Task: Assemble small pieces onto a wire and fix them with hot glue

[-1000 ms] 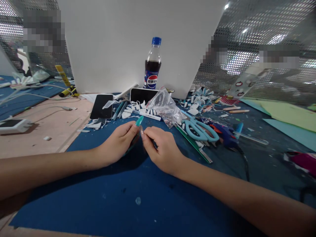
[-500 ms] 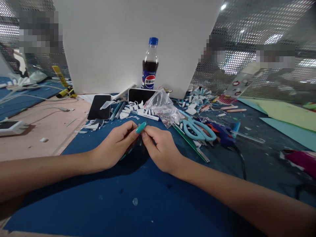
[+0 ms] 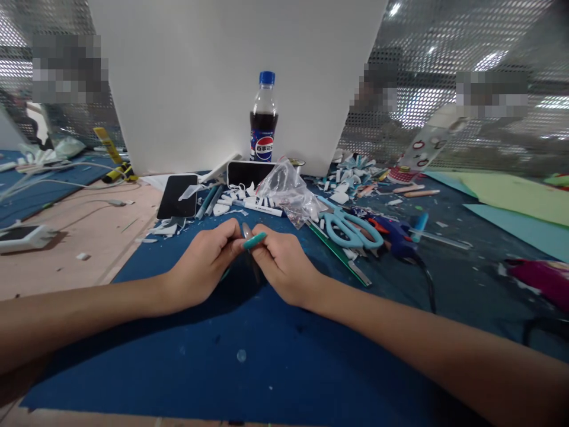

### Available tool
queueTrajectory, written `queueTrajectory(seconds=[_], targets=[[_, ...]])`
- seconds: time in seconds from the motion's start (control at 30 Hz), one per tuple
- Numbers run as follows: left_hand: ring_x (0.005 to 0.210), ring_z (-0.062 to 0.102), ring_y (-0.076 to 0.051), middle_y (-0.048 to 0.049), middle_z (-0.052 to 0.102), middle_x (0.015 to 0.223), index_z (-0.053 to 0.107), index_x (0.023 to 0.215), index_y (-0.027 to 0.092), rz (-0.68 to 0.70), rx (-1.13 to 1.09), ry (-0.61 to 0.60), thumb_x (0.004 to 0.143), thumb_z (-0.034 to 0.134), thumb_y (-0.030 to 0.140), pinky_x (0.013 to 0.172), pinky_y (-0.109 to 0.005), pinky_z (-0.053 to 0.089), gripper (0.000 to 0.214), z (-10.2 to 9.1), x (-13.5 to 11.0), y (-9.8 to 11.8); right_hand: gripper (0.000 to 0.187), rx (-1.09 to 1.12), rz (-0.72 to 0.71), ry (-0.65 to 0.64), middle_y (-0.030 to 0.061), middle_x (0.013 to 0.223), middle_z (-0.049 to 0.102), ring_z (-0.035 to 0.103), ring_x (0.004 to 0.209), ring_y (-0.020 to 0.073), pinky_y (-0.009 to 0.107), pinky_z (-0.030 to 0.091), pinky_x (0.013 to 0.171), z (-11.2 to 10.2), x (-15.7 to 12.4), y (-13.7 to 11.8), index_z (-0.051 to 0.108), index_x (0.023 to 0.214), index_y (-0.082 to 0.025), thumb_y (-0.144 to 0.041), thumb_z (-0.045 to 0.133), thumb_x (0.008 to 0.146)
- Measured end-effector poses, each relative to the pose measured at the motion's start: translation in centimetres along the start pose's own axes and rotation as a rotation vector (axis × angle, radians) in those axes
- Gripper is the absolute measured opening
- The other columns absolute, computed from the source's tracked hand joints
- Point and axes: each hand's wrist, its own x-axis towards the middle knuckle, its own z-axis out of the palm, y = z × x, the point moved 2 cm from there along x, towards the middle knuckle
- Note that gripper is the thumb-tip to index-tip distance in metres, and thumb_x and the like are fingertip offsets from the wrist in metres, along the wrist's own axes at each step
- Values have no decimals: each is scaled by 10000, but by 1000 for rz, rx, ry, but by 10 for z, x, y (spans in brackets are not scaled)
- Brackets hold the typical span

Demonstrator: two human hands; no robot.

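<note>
My left hand point(image 3: 198, 261) and my right hand point(image 3: 287, 264) meet above a dark blue mat point(image 3: 222, 373), fingers closed and thumbs nearly touching. From my left thumb sticks out a long teal pointed tip point(image 3: 255, 240) that looks like a fingernail; it reaches across to my right fingers. Between the fingertips a small greyish sliver point(image 3: 246, 230) shows. What the fingers pinch is mostly hidden, so I cannot name it. Beyond my hands lie a white marker point(image 3: 264, 209) and a crumpled clear plastic bag point(image 3: 288, 193).
A cola bottle point(image 3: 264, 124) stands before a white board point(image 3: 213, 77). Two phones, one a black-screened phone point(image 3: 178, 197), lie left of centre. Light blue scissors point(image 3: 349, 228), a green metal strip point(image 3: 340, 254) and a blue glue gun point(image 3: 398, 237) lie right. White scraps point(image 3: 355, 172) are heaped behind.
The teal tip has swung from pointing up and away to lying more crosswise towards my right hand. A greyish sliver now shows between the fingertips. The view has shifted slightly.
</note>
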Motion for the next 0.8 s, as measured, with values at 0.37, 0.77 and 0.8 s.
queueTrajectory(seconds=[0.37,0.77,0.8], targets=[[337,334,-24,90,326,476,411,700,191,-207,-423,291,903,404,338,326,-153,248,251,-10,9,-9,340,392,257,91,-12,553,535,528,455,88,240,428,507,-5,0,10,453,592,-184,-296,396,907],[341,335,-17,86,343,471,410,676,186,-292,-466,235,888,433,293,324,-145,226,239,-7,12,-15,331,711,448,221,-49,475,460,471,396,88,222,389,413,-2,5,21,522,742,-177,-349,308,928],[345,332,-20,86,346,468,412,676,186,-296,-459,211,888,431,302,327,-147,228,242,-7,12,-14,335,692,429,263,-39,502,479,497,432,91,226,406,446,-3,4,22,522,753,-175,-352,300,931]])
